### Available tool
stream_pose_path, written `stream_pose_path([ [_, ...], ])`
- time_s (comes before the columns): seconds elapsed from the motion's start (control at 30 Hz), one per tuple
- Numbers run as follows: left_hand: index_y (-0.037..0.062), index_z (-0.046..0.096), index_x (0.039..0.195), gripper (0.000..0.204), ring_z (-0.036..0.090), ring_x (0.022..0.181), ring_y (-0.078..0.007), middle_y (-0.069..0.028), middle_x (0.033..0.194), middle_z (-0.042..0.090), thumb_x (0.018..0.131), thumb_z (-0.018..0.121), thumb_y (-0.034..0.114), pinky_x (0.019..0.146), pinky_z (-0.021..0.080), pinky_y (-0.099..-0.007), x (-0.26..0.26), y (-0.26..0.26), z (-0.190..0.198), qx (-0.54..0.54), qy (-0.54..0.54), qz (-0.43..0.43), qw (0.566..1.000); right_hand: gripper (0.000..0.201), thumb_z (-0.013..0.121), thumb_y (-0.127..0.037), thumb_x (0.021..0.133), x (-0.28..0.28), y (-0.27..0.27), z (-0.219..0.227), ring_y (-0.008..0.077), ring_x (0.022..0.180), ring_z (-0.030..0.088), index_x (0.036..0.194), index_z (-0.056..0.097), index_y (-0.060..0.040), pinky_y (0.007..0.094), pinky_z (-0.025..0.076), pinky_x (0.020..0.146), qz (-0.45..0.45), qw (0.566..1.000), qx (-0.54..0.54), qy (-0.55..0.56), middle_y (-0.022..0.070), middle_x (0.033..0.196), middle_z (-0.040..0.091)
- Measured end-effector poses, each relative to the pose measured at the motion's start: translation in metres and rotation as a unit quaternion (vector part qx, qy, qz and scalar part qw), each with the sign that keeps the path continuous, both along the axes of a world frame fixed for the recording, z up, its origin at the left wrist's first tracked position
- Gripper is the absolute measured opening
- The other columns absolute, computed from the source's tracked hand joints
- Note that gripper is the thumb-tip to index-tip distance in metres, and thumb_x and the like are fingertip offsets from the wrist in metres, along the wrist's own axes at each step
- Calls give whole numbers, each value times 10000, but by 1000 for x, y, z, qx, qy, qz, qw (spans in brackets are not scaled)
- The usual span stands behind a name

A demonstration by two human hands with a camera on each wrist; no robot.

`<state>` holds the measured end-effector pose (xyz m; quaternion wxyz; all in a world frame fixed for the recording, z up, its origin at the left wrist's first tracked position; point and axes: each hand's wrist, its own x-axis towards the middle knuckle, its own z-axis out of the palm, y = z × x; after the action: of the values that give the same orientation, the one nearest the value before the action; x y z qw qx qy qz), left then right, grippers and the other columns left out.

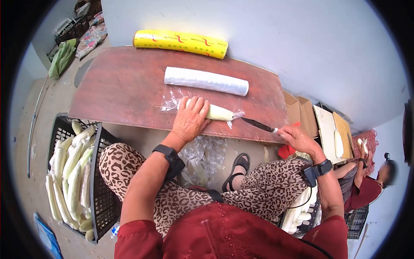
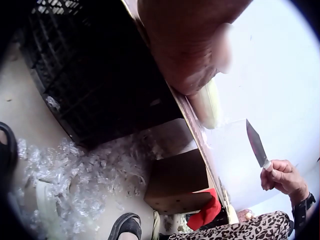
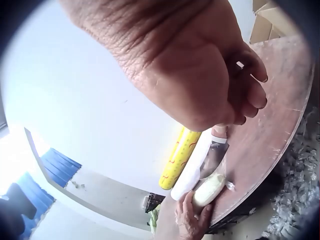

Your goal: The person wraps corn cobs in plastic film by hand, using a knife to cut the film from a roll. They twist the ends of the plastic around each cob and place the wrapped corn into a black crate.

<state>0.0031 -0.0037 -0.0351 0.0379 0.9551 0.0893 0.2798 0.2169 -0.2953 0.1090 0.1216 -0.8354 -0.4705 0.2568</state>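
Note:
A pale corn cob (image 1: 217, 113) wrapped in clear film lies near the front edge of the brown table (image 1: 125, 86). My left hand (image 1: 191, 117) lies over the cob's left part, fingers curved on it, holding it down; the cob (image 3: 209, 189) and the hand (image 3: 190, 217) also show small in the right wrist view. My right hand (image 1: 297, 137) grips the handle of a dark-bladed knife (image 1: 258, 124), its tip close to the cob's twisted film end. In the left wrist view the knife (image 2: 256, 143) points up beside the cob (image 2: 207, 105).
A clear film roll (image 1: 206, 80) and a yellow boxed roll (image 1: 180, 43) lie farther back on the table. A black crate of corn cobs (image 1: 71, 172) stands at my left. Film scraps (image 1: 202, 157) litter the floor. Cardboard boxes (image 1: 302, 110) and another person (image 1: 371, 181) are at right.

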Motion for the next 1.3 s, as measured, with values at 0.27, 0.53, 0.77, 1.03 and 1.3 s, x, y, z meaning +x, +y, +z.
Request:
stream_pose_path([
  [0.27,53,459,1309,653,425,1241,-314,-164,1259,486,782,717,340,1069,281,-519,-4,-1,12,2,46,32,998,180,595,-173,943,-2,34,46,200,583,470,907,617,2,341,410,562,121,981,-12,-150,120,682,527],
  [0.53,-28,465,1273,701,438,1217,-345,-178,1269,486,735,757,313,1060,286,-511,-3,1,9,-42,23,24,999,125,544,-63,917,12,53,68,69,641,447,978,643,-15,259,403,577,26,993,115,15,-17,727,555],
  [0.77,-25,469,1262,695,439,1211,-359,-189,1260,487,729,759,312,1048,296,-512,-5,0,10,-47,8,12,999,165,543,-117,922,-8,164,-5,376,824,608,1002,637,-7,431,471,725,159,972,126,-120,198,894,645],
  [1.03,-22,482,1247,565,467,1178,-357,-193,1241,507,791,715,219,1042,298,-508,-10,8,14,-94,-79,54,991,181,566,-152,920,-27,218,-53,434,941,608,905,594,26,500,485,780,176,967,143,-119,261,933,636],
  [1.3,-24,611,987,146,620,740,-167,-99,878,645,936,559,103,637,484,-271,-13,98,20,-548,-219,258,765,143,510,-120,943,-34,232,-62,431,926,597,931,562,13,506,484,764,200,960,159,-119,229,950,627],
])
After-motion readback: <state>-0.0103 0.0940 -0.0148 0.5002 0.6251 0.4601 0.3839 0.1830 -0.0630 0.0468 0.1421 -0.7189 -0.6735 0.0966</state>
